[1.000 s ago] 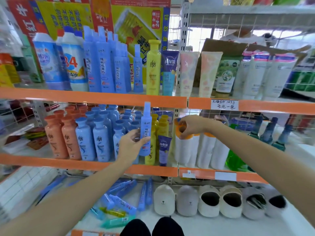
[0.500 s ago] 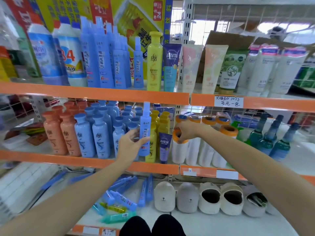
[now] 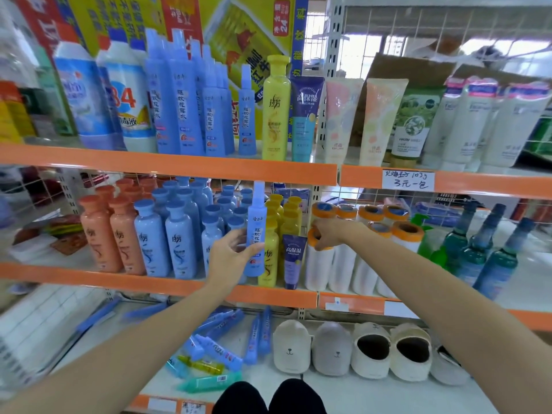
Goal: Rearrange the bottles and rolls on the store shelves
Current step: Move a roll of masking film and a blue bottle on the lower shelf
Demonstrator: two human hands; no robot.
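Observation:
My left hand [image 3: 232, 254] holds a tall slim blue spray bottle [image 3: 256, 225] upright at the front of the middle shelf, between the blue shampoo bottles [image 3: 180, 237] and the yellow bottles [image 3: 269, 261]. My right hand [image 3: 327, 234] grips the orange top of the front-left white roll [image 3: 318, 265]. More white rolls with orange cores [image 3: 407, 234] stand in rows behind and to the right of it. A small purple tube [image 3: 293, 261] stands between the yellow bottles and the rolls.
Orange bottles [image 3: 98, 234] stand at the left of the middle shelf, green-blue bottles [image 3: 478, 258] at its right. The upper shelf [image 3: 179, 167] carries tall blue sprays, a yellow bottle and tubes. The bottom shelf holds blue tubes [image 3: 215, 348] and slippers [image 3: 370, 351].
The view has tilted so more of the roll tops show. Both hands keep their holds: left on the blue spray bottle, right on the front roll's top.

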